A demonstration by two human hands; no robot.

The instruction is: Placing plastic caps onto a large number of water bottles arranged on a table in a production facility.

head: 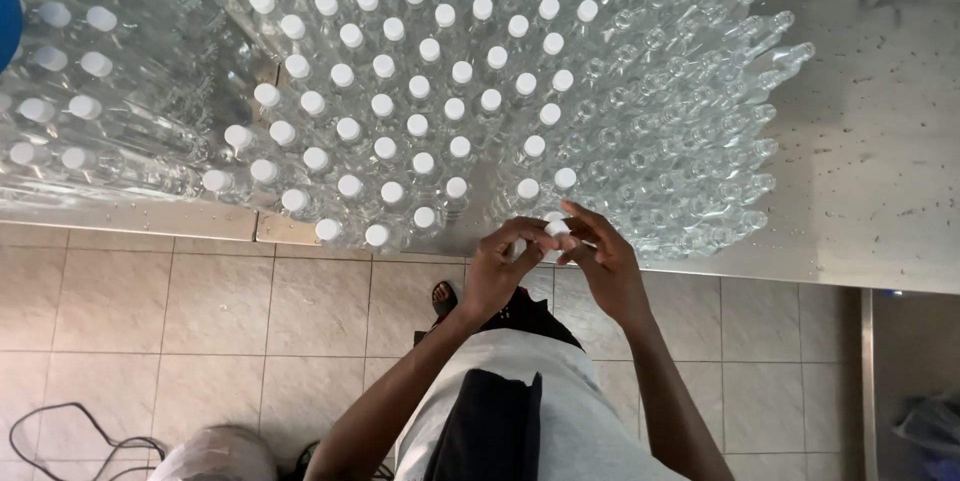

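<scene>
Many clear plastic bottles [420, 91] stand packed together on a steel table [880, 141]. Those on the left and middle carry white caps; those on the right [690, 111] are uncapped. My left hand [495, 276] and my right hand [600, 261] meet at the table's front edge over one bottle. Between the fingers of both hands sits a white cap [556, 229], pressed onto that bottle's neck. The bottle's body is mostly hidden under my hands.
The steel table's right part is wet with small drops. Below it lies a beige tiled floor [200, 311] with a black cable [70, 431] at the lower left and a clear plastic bag [215, 456]. A dark bin [930, 421] stands at the lower right.
</scene>
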